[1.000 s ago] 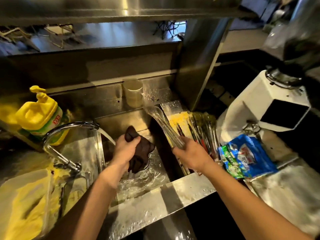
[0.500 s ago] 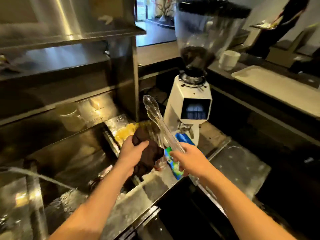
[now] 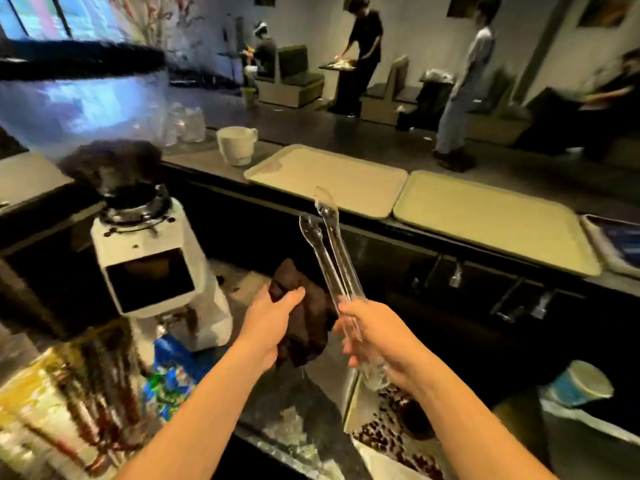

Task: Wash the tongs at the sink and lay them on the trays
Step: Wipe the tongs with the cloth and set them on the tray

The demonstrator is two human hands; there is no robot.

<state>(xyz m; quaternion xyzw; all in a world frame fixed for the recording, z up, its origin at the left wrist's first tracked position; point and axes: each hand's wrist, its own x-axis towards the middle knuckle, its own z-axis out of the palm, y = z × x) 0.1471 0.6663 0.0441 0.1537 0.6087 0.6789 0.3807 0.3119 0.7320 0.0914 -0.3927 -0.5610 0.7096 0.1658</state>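
Observation:
My right hand [image 3: 372, 336] grips clear plastic tongs [image 3: 329, 247] by their hinge end; the two tips point up and away, slightly apart, toward the counter. My left hand [image 3: 273, 315] clutches a dark brown cloth [image 3: 308, 317] just left of the tongs' handle. Two beige trays lie side by side on the raised dark counter beyond: a left tray [image 3: 346, 174] and a right tray [image 3: 491, 220], both bare. The tongs' tips hover in front of the left tray's near edge. The sink is out of view.
A white coffee grinder [image 3: 149, 261] with a bean hopper stands at left. A white cup [image 3: 236, 144] sits left of the trays. A blue packet [image 3: 169, 368] and more tongs [image 3: 104, 386] lie at lower left. A paper cup [image 3: 581, 382] is at lower right. People stand beyond the counter.
I have turned right from the sink toward the counter. Both hands swung along, carrying the tongs and cloth, and the two trays came into view.

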